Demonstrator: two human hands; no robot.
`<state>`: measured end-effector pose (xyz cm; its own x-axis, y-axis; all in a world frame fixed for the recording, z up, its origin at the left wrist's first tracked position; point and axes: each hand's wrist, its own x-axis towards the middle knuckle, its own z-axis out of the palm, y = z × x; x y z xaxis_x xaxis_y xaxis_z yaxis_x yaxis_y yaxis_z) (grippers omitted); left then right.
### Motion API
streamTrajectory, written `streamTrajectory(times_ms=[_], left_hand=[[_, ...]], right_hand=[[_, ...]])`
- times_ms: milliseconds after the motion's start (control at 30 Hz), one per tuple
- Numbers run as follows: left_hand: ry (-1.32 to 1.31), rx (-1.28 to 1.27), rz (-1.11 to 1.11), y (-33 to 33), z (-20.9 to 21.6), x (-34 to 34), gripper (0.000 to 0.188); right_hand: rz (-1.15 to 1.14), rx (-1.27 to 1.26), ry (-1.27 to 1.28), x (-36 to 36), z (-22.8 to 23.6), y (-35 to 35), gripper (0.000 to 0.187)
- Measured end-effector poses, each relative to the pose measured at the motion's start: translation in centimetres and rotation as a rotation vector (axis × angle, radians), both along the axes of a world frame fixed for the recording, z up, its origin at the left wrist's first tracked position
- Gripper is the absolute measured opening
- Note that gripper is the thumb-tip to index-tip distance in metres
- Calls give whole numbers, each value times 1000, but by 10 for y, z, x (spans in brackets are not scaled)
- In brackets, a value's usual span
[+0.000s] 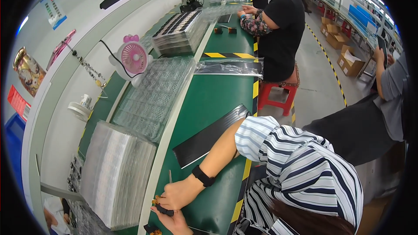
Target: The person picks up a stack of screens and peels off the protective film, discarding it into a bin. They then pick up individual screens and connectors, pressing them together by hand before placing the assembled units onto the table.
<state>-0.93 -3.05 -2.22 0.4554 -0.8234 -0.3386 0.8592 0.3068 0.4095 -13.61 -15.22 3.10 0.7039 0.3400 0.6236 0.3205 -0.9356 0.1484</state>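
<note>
The left hand (172,223) pinches a small black part (164,210) over the near end of the green desk (213,204); the right hand (176,196), touching or just beside it, seems closed round a thin tool (170,176) whose tip is hidden; a second part (153,229) lies below, by the picture's edge; the step in hand looks like fine work on the pinched part, and the next move probably calls for a steady left grip and light right fingers; beyond lie a dark strip (209,138), stacked clear trays (115,176), a pink fan (133,58) and a seated co-worker (283,30).
</note>
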Motion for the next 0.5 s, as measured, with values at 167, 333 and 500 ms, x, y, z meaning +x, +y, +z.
streamTrajectory(times_ms=[167, 333, 500], left_hand=[[-37, -99, -148, 0, -15, 0, 34], [-106, -182, -95, 12, -11, -13, 35], [-281, 17, -21, 4, 6, -29, 34]], right_hand=[[-82, 162, -12, -14, -4, 4, 21], [-43, 406, -4, -2, -27, 16, 30], [-65, 735, 324, -6, -20, 10, 38]])
